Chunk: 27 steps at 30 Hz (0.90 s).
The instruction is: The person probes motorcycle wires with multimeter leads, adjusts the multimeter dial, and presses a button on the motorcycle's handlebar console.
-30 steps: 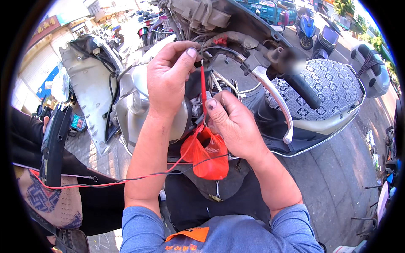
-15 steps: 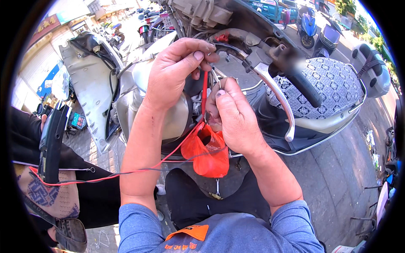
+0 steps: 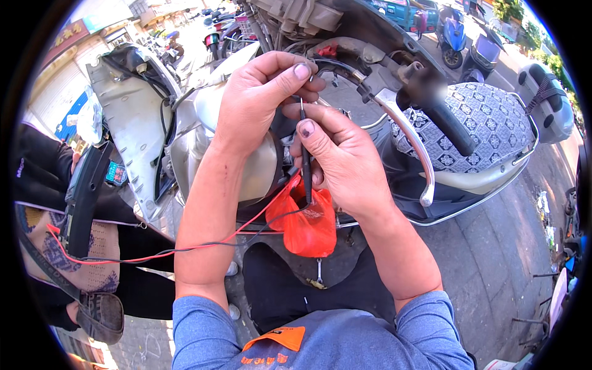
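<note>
Item, frame centre: I see my right hand [image 3: 345,163] pinching a black probe [image 3: 306,166] upright, thumb now on top; left hand [image 3: 262,92] pinches its tip, raised since earlier. Red bag [image 3: 305,222] hangs below; red and black leads [image 3: 185,246] trail lower left.

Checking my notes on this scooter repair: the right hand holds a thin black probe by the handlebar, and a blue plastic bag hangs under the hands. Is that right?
Not quite. The plastic bag is red-orange, not blue, as the head view shows. The rest holds: the right hand holds the thin black probe by the handlebar, with the bag under both hands.
</note>
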Available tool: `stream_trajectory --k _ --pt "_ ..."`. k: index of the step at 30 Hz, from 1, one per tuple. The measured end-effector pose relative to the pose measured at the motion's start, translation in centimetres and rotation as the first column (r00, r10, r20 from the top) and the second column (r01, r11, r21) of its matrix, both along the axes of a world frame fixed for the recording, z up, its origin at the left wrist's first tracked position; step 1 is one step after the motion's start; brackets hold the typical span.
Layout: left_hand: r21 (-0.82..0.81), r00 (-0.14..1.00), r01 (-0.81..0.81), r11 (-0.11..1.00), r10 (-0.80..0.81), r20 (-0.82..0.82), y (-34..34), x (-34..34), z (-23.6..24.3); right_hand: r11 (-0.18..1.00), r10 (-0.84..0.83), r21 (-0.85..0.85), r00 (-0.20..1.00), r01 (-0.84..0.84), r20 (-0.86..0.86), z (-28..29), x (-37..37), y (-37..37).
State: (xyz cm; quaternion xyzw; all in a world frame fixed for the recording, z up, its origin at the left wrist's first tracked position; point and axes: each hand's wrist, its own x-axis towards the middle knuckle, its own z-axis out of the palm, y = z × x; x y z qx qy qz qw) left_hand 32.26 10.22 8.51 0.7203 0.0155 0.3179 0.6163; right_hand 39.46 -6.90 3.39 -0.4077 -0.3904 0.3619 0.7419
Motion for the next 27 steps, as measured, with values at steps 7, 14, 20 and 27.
stream_trajectory --k 7,14,20,27 --pt "0.020 0.994 -0.097 0.995 0.098 -0.055 -0.5 0.2 0.5 1.000 -0.014 -0.014 0.999 0.014 0.034 -0.3 -0.4 0.0" --pt "-0.048 0.998 -0.032 0.998 0.029 -0.061 0.0 0.0 0.5 0.997 -0.023 0.070 0.999 0.027 -0.049 -0.7 0.0 1.0" --pt "-0.041 0.999 -0.031 0.999 0.029 -0.043 0.2 0.0 0.4 0.990 -0.111 0.081 0.994 0.112 -0.025 -0.7 0.1 1.2" --pt "-0.038 0.999 -0.029 0.999 0.027 -0.038 0.2 0.1 0.3 0.988 -0.145 0.063 0.989 0.144 0.005 -0.7 0.5 1.3"
